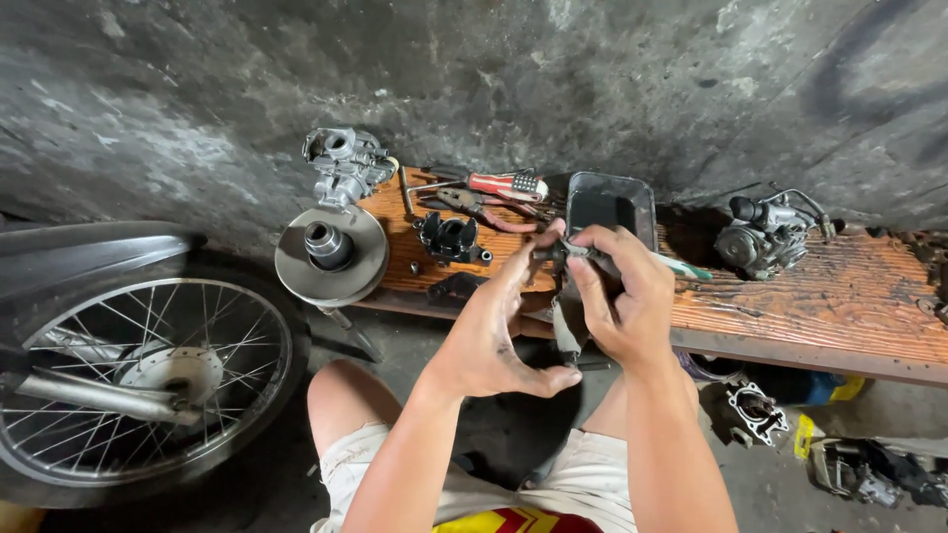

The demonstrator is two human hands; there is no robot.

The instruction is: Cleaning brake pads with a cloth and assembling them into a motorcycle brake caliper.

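Small dark metal part (565,253): pinched between left hand (494,331) and right hand (624,301) fingertips, above the wooden bench (839,306) front edge; black tray (610,204) just behind; pliers (479,205) toward bench's left end

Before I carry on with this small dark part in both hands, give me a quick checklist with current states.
1. Left hand pinching the small dark part: ok.
2. Right hand grip on the same part: ok.
3. Part held above the wooden plank, so a drop lands there: cannot tell.
4. Dark metal tray within reach behind the hands: ok.
5. Pliers and screwdriver on the plank: ok.
6. Part's condition: cannot tell, blurred.
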